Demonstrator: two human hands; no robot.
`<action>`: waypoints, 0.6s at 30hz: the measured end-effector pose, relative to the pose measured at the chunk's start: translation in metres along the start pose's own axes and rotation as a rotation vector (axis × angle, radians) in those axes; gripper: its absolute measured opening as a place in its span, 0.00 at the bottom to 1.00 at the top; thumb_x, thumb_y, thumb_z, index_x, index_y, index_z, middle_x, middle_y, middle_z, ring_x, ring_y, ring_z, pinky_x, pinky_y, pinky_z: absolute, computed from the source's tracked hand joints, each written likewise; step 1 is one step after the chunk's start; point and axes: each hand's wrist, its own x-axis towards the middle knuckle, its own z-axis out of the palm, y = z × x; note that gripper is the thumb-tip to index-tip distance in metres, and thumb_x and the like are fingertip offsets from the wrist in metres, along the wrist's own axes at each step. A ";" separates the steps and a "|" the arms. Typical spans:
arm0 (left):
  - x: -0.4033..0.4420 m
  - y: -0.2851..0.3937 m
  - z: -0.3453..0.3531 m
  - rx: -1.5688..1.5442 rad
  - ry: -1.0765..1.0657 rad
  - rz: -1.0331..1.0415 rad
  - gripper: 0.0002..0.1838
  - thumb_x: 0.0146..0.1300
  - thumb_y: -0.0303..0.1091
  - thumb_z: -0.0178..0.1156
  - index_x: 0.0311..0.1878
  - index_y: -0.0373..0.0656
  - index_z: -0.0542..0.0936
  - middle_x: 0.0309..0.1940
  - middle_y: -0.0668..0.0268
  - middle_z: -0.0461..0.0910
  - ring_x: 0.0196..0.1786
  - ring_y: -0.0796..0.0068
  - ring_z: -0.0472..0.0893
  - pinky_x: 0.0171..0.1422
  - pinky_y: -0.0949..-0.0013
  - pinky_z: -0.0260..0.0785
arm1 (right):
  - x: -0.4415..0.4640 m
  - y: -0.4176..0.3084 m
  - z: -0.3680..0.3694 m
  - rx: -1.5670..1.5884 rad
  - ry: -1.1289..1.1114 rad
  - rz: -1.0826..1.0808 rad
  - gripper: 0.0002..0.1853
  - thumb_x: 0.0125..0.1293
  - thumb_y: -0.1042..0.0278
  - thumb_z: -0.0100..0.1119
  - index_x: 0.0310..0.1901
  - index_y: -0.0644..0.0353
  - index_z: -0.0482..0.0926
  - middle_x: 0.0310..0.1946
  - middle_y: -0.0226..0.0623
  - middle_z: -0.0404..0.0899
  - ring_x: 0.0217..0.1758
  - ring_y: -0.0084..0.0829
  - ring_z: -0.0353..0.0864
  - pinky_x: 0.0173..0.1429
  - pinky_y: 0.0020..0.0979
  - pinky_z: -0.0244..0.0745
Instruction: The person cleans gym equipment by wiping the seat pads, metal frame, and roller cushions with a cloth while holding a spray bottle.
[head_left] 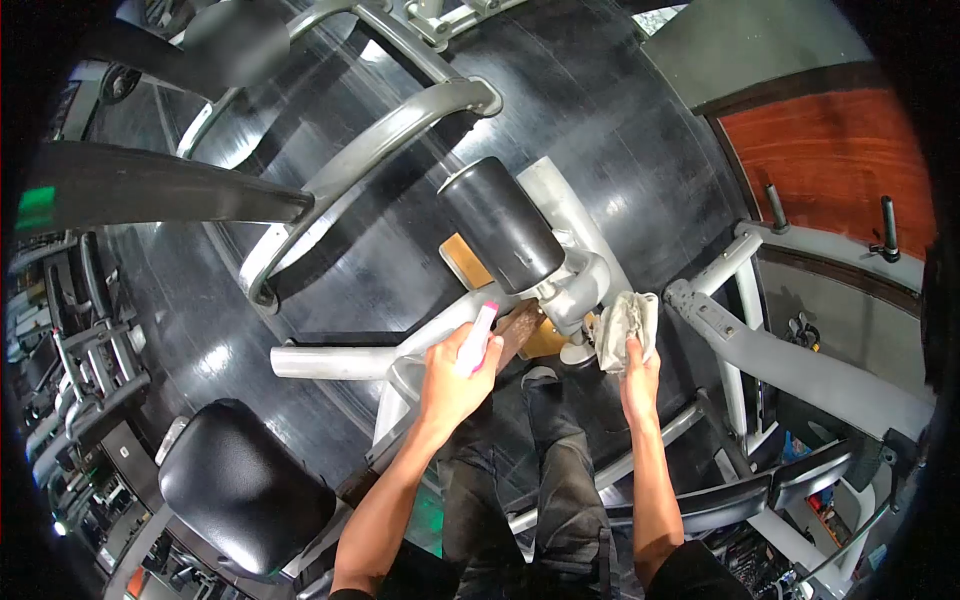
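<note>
My left hand [458, 378] is wrapped around a slim white bottle with a pink top [480, 335]; its lower part is hidden in my fingers. A crumpled, greyish-white cloth [628, 330] is gripped in my right hand [640, 385], bunched above the thumb. Between and beyond my hands is a gym machine's black padded roller [502, 225], joined to a grey metal arm [585, 285]. The cloth is close to the end of that arm; whether they touch I cannot tell.
A black padded seat [245, 485] lies at lower left. Curved silver frame tubes [390, 125] cross the upper left. A thick grey machine beam [800, 370] runs along the right, below a reddish wood panel [825, 170]. Dark flooring [640, 130] shows between the machines.
</note>
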 end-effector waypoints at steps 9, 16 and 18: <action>0.019 -0.003 -0.028 -0.013 0.112 0.020 0.07 0.65 0.31 0.65 0.40 0.36 0.81 0.20 0.71 0.78 0.22 0.83 0.75 0.29 0.72 0.69 | 0.008 -0.045 0.042 0.111 -0.012 -0.058 0.22 0.76 0.61 0.54 0.63 0.70 0.73 0.55 0.37 0.79 0.56 0.25 0.76 0.63 0.31 0.68; 0.013 -0.014 -0.076 -0.122 -0.062 -0.046 0.08 0.67 0.30 0.64 0.45 0.37 0.80 0.28 0.70 0.81 0.24 0.85 0.77 0.29 0.74 0.71 | 0.032 -0.091 0.160 -0.129 0.002 -0.846 0.26 0.56 0.82 0.57 0.60 0.64 0.78 0.65 0.46 0.73 0.69 0.37 0.71 0.70 0.37 0.68; 0.011 -0.028 -0.091 -0.170 -0.159 -0.062 0.08 0.66 0.30 0.65 0.48 0.43 0.81 0.23 0.71 0.79 0.22 0.84 0.76 0.28 0.74 0.70 | 0.055 -0.100 0.199 -0.569 -0.030 -1.274 0.34 0.50 0.82 0.59 0.63 0.51 0.78 0.69 0.51 0.67 0.73 0.47 0.67 0.74 0.43 0.65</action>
